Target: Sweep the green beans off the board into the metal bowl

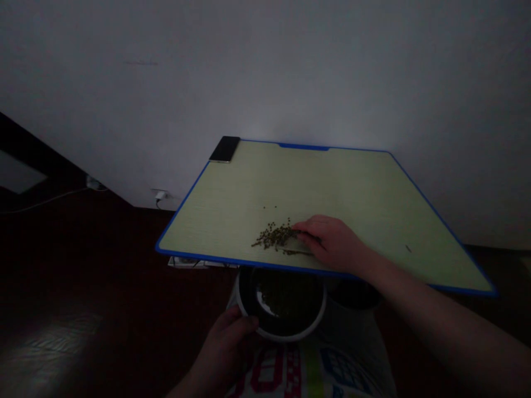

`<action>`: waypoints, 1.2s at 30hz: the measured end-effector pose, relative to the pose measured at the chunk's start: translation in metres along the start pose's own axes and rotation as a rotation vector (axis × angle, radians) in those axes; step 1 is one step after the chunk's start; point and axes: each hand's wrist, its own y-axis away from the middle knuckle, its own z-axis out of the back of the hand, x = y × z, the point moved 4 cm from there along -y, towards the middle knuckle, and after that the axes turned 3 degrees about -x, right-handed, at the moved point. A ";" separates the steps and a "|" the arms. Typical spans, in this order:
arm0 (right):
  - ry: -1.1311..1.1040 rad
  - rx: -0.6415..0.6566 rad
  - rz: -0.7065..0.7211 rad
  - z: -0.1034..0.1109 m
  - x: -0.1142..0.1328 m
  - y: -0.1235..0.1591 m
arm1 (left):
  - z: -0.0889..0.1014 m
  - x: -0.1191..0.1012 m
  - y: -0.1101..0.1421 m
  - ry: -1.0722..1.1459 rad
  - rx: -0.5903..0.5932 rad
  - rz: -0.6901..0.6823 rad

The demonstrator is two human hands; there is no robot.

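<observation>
A small pile of green beans (274,236) lies near the front edge of a pale table (344,188) with a blue rim. My right hand (332,241) rests flat on the tabletop, fingers against the right side of the pile. Below the table's front edge my left hand (226,342) grips the rim of a dark bowl with a white outside (309,326). The bowl holds more green beans (286,298) and sits just under the edge where the pile lies.
A black phone (224,148) lies at the table's far left corner. A white wall stands behind. A plug and cable (160,195) sit at the wall's base on the left. The floor is dark. A printed cloth (307,370) lies under the bowl.
</observation>
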 end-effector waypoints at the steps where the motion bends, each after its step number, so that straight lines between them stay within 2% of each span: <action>1: -0.005 0.001 0.007 0.000 0.001 -0.001 | 0.000 0.000 0.000 -0.004 0.008 0.001; 7: -0.004 0.016 0.006 -0.002 0.005 -0.008 | 0.001 -0.005 0.000 -0.030 0.049 0.003; 23: 0.004 0.042 -0.006 -0.006 0.014 -0.021 | 0.003 -0.007 0.003 -0.034 0.015 -0.015; 36: 0.030 0.060 0.007 -0.013 0.015 -0.030 | 0.007 -0.006 0.001 -0.010 0.032 -0.015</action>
